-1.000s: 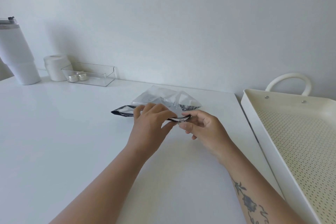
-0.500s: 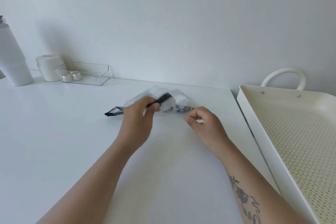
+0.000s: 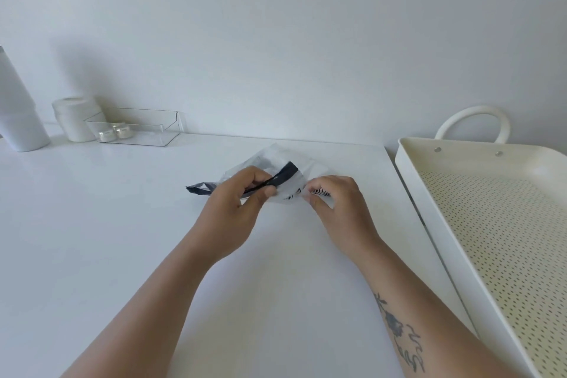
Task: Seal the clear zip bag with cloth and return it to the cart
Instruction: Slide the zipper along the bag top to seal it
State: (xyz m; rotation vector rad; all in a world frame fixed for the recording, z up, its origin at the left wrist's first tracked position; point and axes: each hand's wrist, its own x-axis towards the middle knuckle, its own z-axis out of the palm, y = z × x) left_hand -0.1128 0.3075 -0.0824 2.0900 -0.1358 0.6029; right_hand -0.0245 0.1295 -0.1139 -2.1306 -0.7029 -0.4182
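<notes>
White table [image 3: 122, 239] against a bare wall; my hands work the zip bag [image 3: 270, 163] at its far middle.

My left hand [image 3: 236, 209] pinches the bag's dark strip, fingers closed on it; my right hand [image 3: 337, 202] pinches the film's right edge. I judge the bag light, limp and slippery, the cloth [image 3: 320, 192] inside soft, so gripping the stiffer zip edge seems best. Cart tray [image 3: 408, 181] sits right, path clear; tumbler [image 3: 18, 120], jar [image 3: 75, 118] and clear box [image 3: 138, 129] stand far left.

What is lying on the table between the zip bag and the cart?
Nothing: in the head view, only bare white table lies between the zip bag and the cart. The right hand holds the bag's near edge.
</notes>
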